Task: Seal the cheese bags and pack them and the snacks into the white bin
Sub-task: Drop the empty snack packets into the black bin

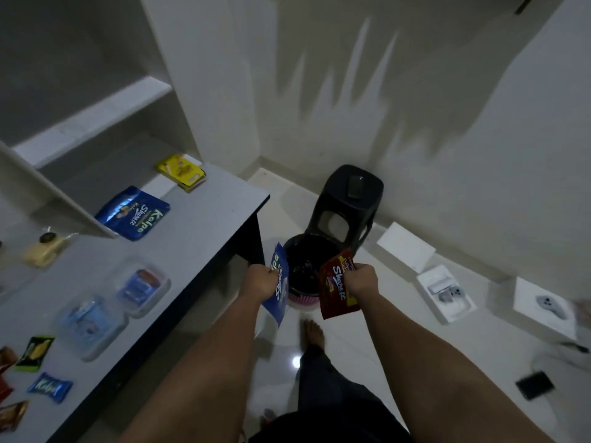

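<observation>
left hand grips blue bag | right hand grips red bag

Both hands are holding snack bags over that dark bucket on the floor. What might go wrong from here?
1. The blue bag in the left hand and the red bag in the right hand hang over a black-lined bin, not a white one; dropped here, they may land in the wrong container.
2. Each bag is pinched at one edge, so either could slip.
3. The view is dim and blurred, so aim may suffer.
</observation>
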A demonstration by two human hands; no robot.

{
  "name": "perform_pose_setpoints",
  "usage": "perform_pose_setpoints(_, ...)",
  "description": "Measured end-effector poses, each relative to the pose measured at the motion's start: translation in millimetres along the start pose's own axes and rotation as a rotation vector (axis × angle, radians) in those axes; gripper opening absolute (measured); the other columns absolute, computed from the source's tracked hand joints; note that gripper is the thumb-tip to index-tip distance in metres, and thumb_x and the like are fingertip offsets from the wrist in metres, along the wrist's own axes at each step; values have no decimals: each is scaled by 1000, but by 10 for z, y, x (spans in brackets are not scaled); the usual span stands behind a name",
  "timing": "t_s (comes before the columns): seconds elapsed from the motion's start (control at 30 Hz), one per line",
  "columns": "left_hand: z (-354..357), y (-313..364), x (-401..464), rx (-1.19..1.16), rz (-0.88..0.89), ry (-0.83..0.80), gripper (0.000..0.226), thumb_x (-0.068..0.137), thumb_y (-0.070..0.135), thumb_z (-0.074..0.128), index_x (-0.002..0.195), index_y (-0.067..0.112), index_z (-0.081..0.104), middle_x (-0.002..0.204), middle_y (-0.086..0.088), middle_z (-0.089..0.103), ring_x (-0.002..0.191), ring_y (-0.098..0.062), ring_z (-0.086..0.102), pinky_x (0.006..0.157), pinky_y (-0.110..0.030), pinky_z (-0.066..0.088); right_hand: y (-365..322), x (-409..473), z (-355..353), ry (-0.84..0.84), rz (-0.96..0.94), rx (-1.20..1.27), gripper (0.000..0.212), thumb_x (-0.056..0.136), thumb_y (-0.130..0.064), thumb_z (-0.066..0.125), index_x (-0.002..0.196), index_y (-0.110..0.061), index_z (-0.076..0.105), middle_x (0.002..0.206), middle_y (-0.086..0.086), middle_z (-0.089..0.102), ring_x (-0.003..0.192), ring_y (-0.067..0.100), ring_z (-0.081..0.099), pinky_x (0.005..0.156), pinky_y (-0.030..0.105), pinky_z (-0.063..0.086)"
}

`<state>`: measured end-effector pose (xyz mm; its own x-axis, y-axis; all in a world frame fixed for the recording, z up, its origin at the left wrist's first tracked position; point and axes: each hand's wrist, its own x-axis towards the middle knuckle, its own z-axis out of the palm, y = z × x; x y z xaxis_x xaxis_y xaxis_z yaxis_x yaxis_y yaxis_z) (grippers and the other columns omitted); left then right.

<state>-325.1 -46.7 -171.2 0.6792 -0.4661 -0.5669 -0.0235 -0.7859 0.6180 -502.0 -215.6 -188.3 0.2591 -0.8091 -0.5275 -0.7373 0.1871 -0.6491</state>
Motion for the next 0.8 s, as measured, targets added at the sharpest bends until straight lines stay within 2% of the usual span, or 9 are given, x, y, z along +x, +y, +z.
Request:
perform_pose_setpoints(0.13,89,276,365,7,-34,-36,32,98,21,56,78,-2,64,81,-16,64,78,-27,59,73,-32,43,-121,459,43,-32,48,8,24,93,-11,56,105,-2,75,102,20,74,84,33,68,71,32,49)
perform_pose_setpoints(0.23,189,518,747,30,-67,-43,32,98,21,56,76,-1,61,75,-14,61,71,-24,57,71,-35,43,-267,868,100,-62,79,4,27,93,-14,56,109,-3,74,105,21,74,91,36,69,74,33,51)
perform_pose_setpoints(0.3,286,682,1020,37,-89,-46,30,99,22,56,76,2,60,80,-14,61,77,-25,57,74,-40,46,-381,1134,137,-88,92,-14,28,94,-15,55,110,-3,74,106,21,73,94,37,69,75,34,51)
perform_pose_setpoints(0.4,475,911,1415,74,-127,-91,26,102,26,52,88,7,64,87,-11,58,84,-25,53,75,-32,41,-593,1504,175,-104,89,-29,27,95,-15,55,106,-1,74,101,19,73,92,35,68,80,39,55)
perform_pose_setpoints(0.47,582,1029,1623,32,-161,-107,33,100,25,53,81,2,64,78,-10,58,80,-25,53,71,-32,39,-722,1719,193,-125,82,-41,28,94,-19,56,104,0,74,95,15,70,89,31,66,85,40,55)
perform_pose_setpoints(0.53,643,1121,1787,-33,-196,-115,37,94,28,59,71,-1,62,74,-15,63,80,-30,62,71,-36,50,-820,1904,191,-154,70,-85,31,87,-19,55,102,0,75,94,10,67,90,28,63,86,37,54)
perform_pose_setpoints(0.63,677,1221,1929,-48,-255,-140,37,96,29,58,108,-5,69,110,-22,71,106,-39,68,93,-48,58,-913,2111,130,-189,59,-166,24,90,-6,54,96,2,75,92,11,66,89,28,61,87,36,52)
perform_pose_setpoints(0.73,590,1266,1901,-96,-284,-80,22,100,22,53,106,5,65,112,-17,71,94,-31,67,86,-38,56,-1009,2185,61,-214,32,-219,23,94,-8,54,92,4,74,88,13,64,84,27,59,79,32,49)
perform_pose_setpoints(0.8,508,1167,1945,-168,-302,-95,13,103,18,48,102,11,60,99,-8,66,86,-21,60,77,-29,47,-1105,2198,38,-252,-1,-264,22,94,-5,52,87,3,72,87,11,63,85,25,59,74,27,42)
